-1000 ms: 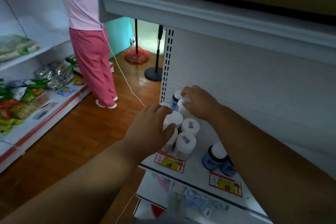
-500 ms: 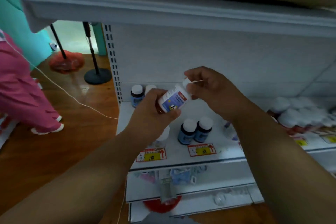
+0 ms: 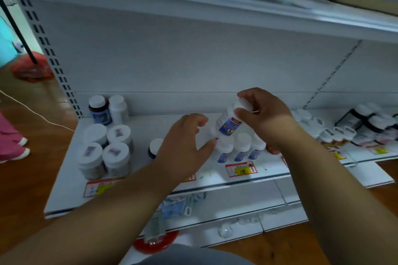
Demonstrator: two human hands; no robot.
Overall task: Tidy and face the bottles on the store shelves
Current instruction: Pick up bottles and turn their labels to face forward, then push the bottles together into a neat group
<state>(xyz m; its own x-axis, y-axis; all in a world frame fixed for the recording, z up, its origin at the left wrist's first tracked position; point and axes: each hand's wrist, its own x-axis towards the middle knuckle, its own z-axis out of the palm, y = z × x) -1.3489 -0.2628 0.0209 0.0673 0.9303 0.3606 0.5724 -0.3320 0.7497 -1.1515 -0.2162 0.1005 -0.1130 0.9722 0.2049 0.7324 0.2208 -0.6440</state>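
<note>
We see the white bottle [image 3: 228, 121] tilted, cap upper right, pinched by the right hand [image 3: 261, 114]; the left hand [image 3: 183, 148] loose, empty; three capped bottles [image 3: 242, 146] stand below.

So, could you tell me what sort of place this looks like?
Probably a small shop: white slotted shelving, red-and-yellow price tags on the shelf edge, and rows of identical white-capped bottles.

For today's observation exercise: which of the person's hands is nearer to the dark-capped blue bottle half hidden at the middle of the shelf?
Left. The left hand is directly in front of the blue bottle, partly covering it. The right hand is up and off to the right, gripping the small white bottle.
</note>
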